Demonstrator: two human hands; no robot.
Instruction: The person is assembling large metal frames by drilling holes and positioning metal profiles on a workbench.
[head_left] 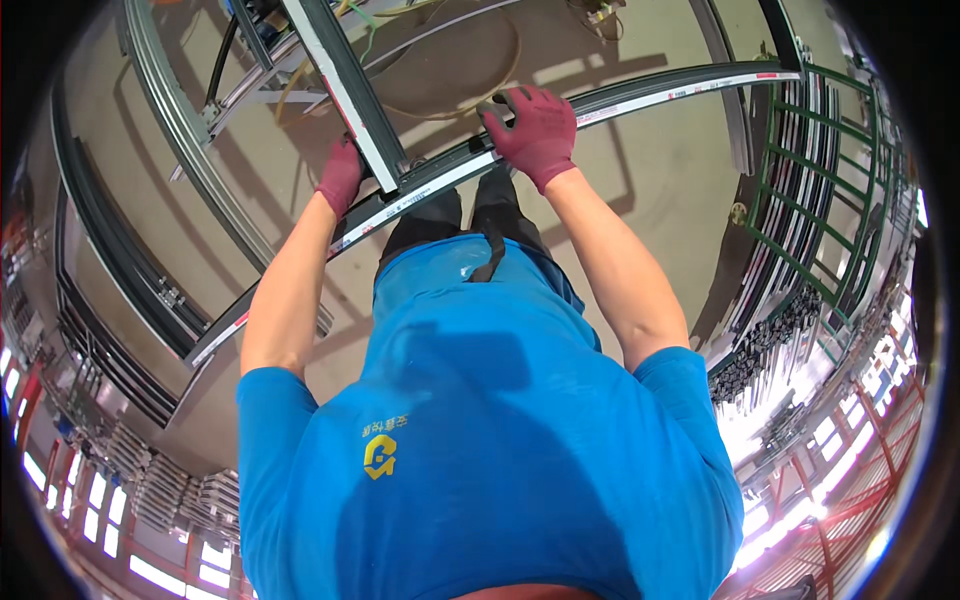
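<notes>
A large dark metal profile frame [640, 98], its near rail faced with a pale protective strip, spans from side to side in front of my body. From that rail a crossbar [350, 95] runs away from me, meeting it at a T-joint. My right hand [532, 135], in a maroon glove with dark fingertips, is closed over the near rail to the right of the joint. On the joint's left side, my left hand [341, 178], gloved alike, is wrapped against the crossbar; some of its fingers are hidden behind it. Neither hand shows a tool.
Long metal profiles [185, 120] lie at the left. At the right stands a green rack [815, 195] holding many long bars. Cables and a hose [515, 50] trail over the floor beyond the frame. My legs [430, 218] stand close to the near rail.
</notes>
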